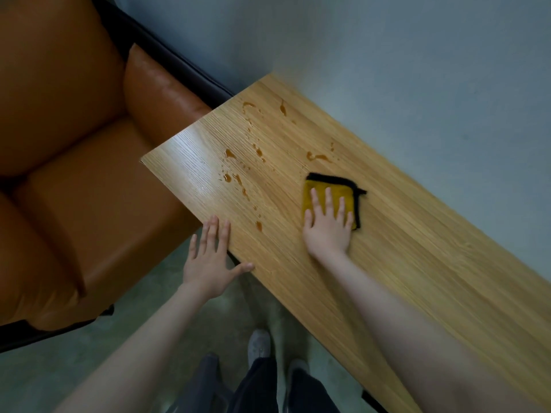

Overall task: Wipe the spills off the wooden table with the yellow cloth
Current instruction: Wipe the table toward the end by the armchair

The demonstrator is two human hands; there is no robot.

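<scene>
Head view, looking down past the person's legs and shoes (pixel 259 344) to the floor. Left hand (pixel 208 257), nearest, is spread with straight fingers at the near edge of the wooden tabletop (pixel 417 263); its thumb touches that edge and it holds nothing. Right hand (pixel 328 225), further in, lies flat with fingers extended on the yellow cloth (pixel 323 195), pressing it to the surface rather than gripping it. The cloth, folded and edged in black, rests on the tabletop to the right of most of the mess. Beyond and to the left of it, brown spills (pixel 238 180) lie scattered in drops and streaks toward the far corner, with one short streak just past the cloth's far edge. An orange leather sofa (pixel 74 159) stands beside the tabletop's left end.

Judged from this layout, wiping has barely begun. Good practice would be to keep the palm flat, press evenly, sweep leftward through the drops in overlapping passes, and gather liquid inward rather than pushing it off the edge toward the sofa.
</scene>
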